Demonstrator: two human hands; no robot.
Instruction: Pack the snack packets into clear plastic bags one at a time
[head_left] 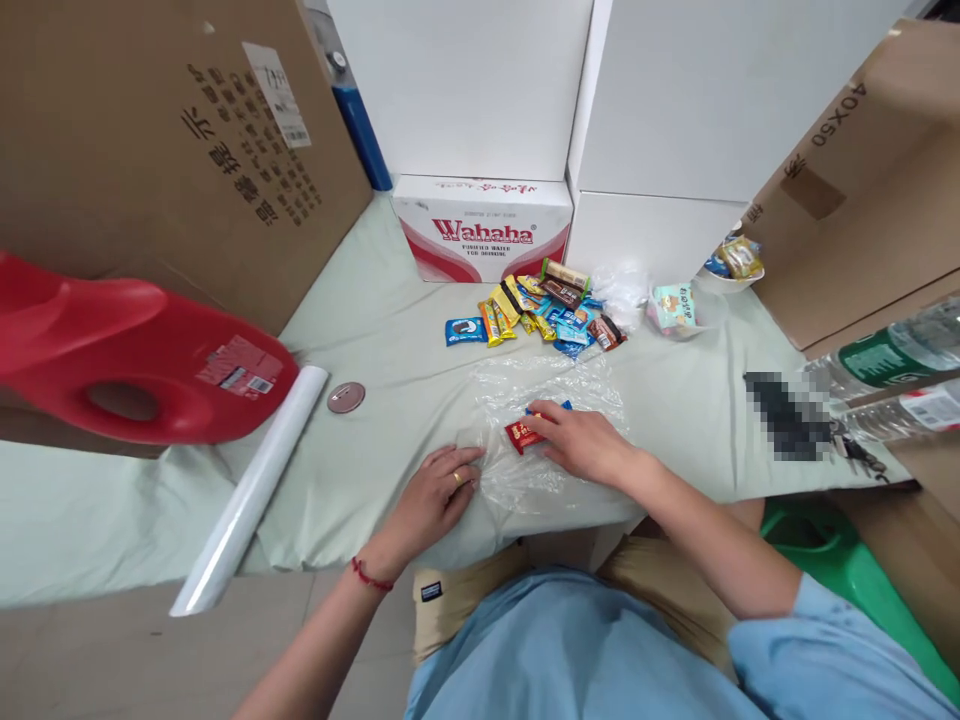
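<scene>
A thin sheet of clear plastic film [555,490] lies crinkled on the cloth in front of me. On it rests a red snack packet [519,436], with a bit of blue wrapper [566,405] showing behind it. My right hand [589,445] reaches over the red packet, fingers bent down and closed on it; part of the packet is hidden beneath them. At the film's left edge lies my left hand [442,490], palm down with fingers extended and nothing in its grasp. A pile of small wrapped snacks [551,305] sits beyond the film.
Left stand a red jug [187,370], a white roll [255,480] and a round badge-like disc [346,397]. Behind are a Wahaha carton [484,235] and white boxes [660,100]. Right are a snack bowl [731,283], a clear bag [679,315] and bottles [892,350].
</scene>
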